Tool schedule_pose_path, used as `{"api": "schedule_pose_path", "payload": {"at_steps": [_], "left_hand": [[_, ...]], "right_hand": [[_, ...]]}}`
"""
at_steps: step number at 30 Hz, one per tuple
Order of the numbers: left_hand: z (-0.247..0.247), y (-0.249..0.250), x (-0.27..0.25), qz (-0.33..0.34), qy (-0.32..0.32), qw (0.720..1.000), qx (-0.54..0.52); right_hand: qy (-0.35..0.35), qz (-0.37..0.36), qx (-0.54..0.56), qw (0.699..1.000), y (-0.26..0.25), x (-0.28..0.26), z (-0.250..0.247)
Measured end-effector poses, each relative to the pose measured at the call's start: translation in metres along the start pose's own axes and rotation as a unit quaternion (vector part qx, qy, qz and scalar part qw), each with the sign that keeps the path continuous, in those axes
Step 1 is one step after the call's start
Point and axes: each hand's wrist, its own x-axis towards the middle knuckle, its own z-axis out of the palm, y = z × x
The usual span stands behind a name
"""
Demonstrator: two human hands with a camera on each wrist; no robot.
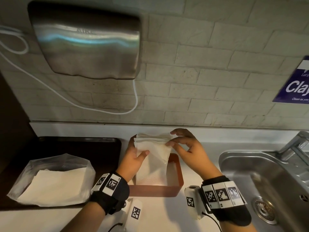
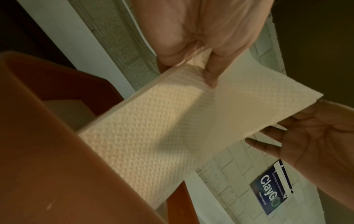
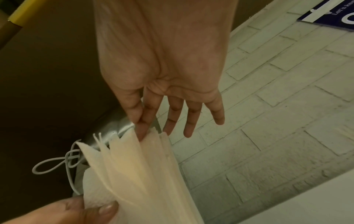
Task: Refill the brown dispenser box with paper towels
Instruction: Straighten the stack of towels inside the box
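Note:
The brown dispenser box (image 1: 175, 186) stands open on the white counter, with towel paper showing inside it. A stack of white paper towels (image 1: 150, 144) is held upright over its far end, the lower edge reaching into the box (image 2: 38, 136). My left hand (image 1: 133, 156) grips the stack from the left, thumb (image 2: 210, 78) pressed on the front sheet (image 2: 162, 121). My right hand (image 1: 184, 144) pinches the stack's fanned top right corner (image 3: 134, 166) between thumb and forefinger (image 3: 141, 128); its other fingers are straight.
A clear plastic bag of more towels (image 1: 50, 181) lies on a dark tray (image 1: 100, 144) at the left. A steel sink (image 1: 267, 181) and tap (image 1: 297, 144) are at the right. On the tiled wall hang a hand dryer (image 1: 87, 44), its white cable (image 1: 117, 111) and a blue sign (image 1: 296, 84).

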Motion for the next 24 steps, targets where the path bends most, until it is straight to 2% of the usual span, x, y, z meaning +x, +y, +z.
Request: {"api": "schedule_pose_path", "payload": {"at_steps": [9, 16, 24], "left_hand": [[0.0005, -0.0044, 0.0021, 0.001, -0.001, 1.000, -0.006], [0.0010, -0.0066, 0.0034, -0.004, 0.005, 1.000, 0.004], [-0.0001, -0.0065, 0.0025, -0.002, 0.003, 1.000, -0.003]], "right_hand": [[-0.027, -0.021, -0.034, 0.999, -0.0009, 0.0061, 0.0003], [-0.014, -0.020, -0.038, 0.999, -0.0049, 0.0082, 0.0023], [-0.029, 0.000, -0.071, 0.997, -0.0071, 0.0102, -0.0027]]}}
